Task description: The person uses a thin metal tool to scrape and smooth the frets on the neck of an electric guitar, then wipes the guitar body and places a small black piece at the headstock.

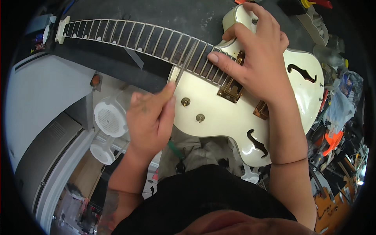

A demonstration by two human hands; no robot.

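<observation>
A cream electric guitar body (215, 125) lies face up in front of me, with its dark fretboard (129, 37) reaching to the far left. My left hand (150, 117) is closed round a narrow metal file (182, 72). The file slants across the fretboard near the body, along the frets; its grip end is hidden in the hand. My right hand (258, 55) spreads over the upper body, thumb on the fretboard's end and fingers over the horn. Gold pickups (231, 92) and two bare control shafts (200, 118) show on the top.
A dark worktop (164, 13) lies under the neck. At the right are a crumpled plastic bag (344, 102), an orange object (333, 141) and cluttered tools. A white perforated stool (110, 117) stands at the lower left, beside a white panel (51, 94).
</observation>
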